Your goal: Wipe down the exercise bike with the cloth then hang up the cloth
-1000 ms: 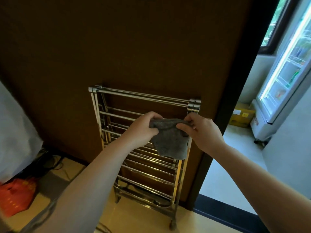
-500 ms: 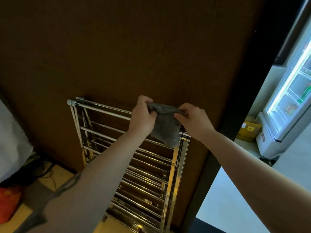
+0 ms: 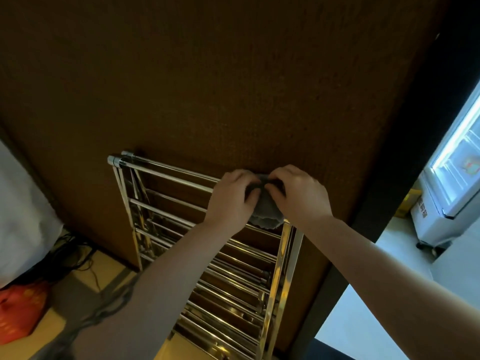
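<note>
A small grey cloth (image 3: 267,214) drapes over the top right end of a folded steel drying rack (image 3: 166,172) that leans against a brown wall. My left hand (image 3: 231,198) and my right hand (image 3: 298,193) meet side by side at the top bar, fingers curled onto the cloth's upper edge. Both hands cover most of the cloth; only its lower scalloped edge hangs visible between my wrists. The exercise bike is out of view.
The brown wall (image 3: 233,87) fills the view behind the rack. At the left are a white covered shape (image 3: 23,216), black cables (image 3: 75,253) and a red bag (image 3: 20,313) on the floor. A doorway at the right shows a lit glass-door fridge (image 3: 452,178).
Both hands rose with the cloth from the rack's middle to its top bar and came closer together. The cloth now lies bunched over the bar, and the camera has moved nearer.
</note>
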Action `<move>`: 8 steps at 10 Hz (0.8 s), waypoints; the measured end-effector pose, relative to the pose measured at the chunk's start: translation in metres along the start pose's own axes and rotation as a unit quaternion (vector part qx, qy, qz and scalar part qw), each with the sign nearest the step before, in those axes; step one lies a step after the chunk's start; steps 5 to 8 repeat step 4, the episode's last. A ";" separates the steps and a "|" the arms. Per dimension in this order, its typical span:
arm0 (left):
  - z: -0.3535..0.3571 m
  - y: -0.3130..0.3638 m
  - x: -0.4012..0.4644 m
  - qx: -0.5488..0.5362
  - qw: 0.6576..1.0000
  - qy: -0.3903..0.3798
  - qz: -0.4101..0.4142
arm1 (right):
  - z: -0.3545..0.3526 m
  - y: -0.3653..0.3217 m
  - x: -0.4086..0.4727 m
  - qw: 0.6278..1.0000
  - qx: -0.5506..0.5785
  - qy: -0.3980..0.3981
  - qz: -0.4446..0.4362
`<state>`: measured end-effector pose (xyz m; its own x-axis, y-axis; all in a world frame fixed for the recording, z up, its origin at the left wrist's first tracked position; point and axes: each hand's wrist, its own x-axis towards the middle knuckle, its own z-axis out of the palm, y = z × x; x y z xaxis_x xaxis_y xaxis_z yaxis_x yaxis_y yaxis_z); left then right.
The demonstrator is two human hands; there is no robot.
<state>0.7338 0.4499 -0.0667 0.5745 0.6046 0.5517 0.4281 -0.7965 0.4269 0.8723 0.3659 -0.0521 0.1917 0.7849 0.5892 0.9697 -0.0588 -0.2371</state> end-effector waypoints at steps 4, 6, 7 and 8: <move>-0.032 0.006 -0.034 -0.068 0.996 -0.021 -0.055 | -0.010 -0.033 -0.024 0.997 0.040 -0.004 0.059; -0.032 0.006 -0.034 -0.068 0.996 -0.021 -0.055 | -0.010 -0.033 -0.024 0.997 0.040 -0.004 0.059; -0.032 0.006 -0.034 -0.068 0.996 -0.021 -0.055 | -0.010 -0.033 -0.024 0.997 0.040 -0.004 0.059; -0.032 0.006 -0.034 -0.068 0.996 -0.021 -0.055 | -0.010 -0.033 -0.024 0.997 0.040 -0.004 0.059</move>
